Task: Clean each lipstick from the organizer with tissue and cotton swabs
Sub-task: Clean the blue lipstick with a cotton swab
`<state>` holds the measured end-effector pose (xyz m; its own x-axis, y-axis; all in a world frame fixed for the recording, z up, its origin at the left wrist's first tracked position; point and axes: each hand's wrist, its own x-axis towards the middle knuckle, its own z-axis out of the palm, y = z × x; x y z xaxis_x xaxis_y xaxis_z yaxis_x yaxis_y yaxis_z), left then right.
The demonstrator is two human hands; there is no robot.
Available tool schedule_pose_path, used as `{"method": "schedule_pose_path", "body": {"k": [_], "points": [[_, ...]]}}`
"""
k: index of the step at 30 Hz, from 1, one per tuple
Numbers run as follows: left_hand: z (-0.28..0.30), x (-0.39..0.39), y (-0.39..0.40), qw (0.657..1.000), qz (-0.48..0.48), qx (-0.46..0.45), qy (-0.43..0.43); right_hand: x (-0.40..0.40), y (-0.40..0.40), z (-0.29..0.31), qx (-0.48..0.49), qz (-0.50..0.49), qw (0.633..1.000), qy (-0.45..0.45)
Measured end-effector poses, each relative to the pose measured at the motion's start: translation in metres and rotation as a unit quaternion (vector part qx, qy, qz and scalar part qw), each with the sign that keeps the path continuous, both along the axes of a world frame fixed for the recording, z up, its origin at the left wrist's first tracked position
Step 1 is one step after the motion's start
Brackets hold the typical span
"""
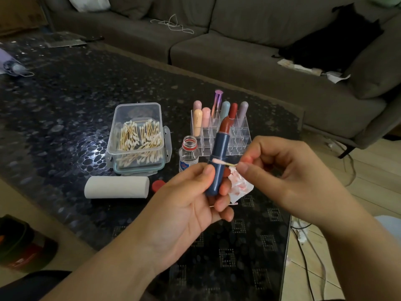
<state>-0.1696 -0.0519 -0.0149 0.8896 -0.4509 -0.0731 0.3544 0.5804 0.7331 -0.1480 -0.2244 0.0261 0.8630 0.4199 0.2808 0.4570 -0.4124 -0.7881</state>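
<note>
My left hand (195, 198) grips an uncapped lipstick (219, 157) upright: dark blue tube, brown-red bullet extended at the top. My right hand (280, 168) pinches a cotton swab (223, 162), and its pink-stained tip touches the tube's middle. Behind the lipstick, a piece of tissue (239, 187) smeared with red shows between my hands. The clear acrylic organizer (240, 137) stands behind, with several capped pastel lipsticks (206, 118) in its back rows. An open clear box of cotton swabs (138, 137) sits to the left.
A small open bottle (188, 155) stands beside the box, its red cap (158, 185) lying near a white tissue roll (117, 187). All rest on a dark patterned glass table (65, 101). A grey sofa (238, 51) lies beyond; cables (303, 246) trail on the floor at right.
</note>
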Motion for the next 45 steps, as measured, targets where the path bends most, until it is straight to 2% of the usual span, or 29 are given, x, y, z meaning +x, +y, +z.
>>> {"method": "schedule_pose_path", "body": {"k": [6, 11, 15, 18, 21, 23, 32, 45], "points": [[-0.005, 0.0, -0.002, 0.993, 0.066, 0.083, -0.045, 0.0, 0.0, 0.0, -0.009, -0.019, 1.0, 0.0], [-0.006, 0.0, -0.005, 0.974, 0.122, 0.169, -0.086, -0.001, 0.0, -0.001, -0.022, -0.042, 0.999, -0.012], [-0.008, 0.0, -0.009, 0.956, 0.151, 0.228, -0.103, -0.002, 0.002, -0.003, -0.023, -0.022, 0.999, -0.011], [-0.008, -0.001, -0.012, 0.967, 0.136, 0.194, -0.091, -0.001, 0.003, -0.004, -0.024, -0.03, 0.999, -0.016], [-0.003, -0.001, -0.012, 0.99, 0.109, 0.081, -0.037, -0.002, 0.001, -0.003, -0.021, -0.041, 0.999, -0.019], [0.0, -0.001, -0.011, 0.994, 0.102, 0.042, -0.023, -0.003, 0.001, -0.002, -0.024, -0.045, 0.999, -0.02], [0.001, 0.003, -0.008, 0.975, 0.181, 0.114, -0.062, -0.004, 0.005, 0.0, -0.026, -0.073, 0.997, -0.025], [-0.004, 0.003, -0.008, 0.954, 0.196, 0.212, -0.081, -0.004, 0.001, 0.0, -0.055, -0.07, 0.995, -0.036]]}}
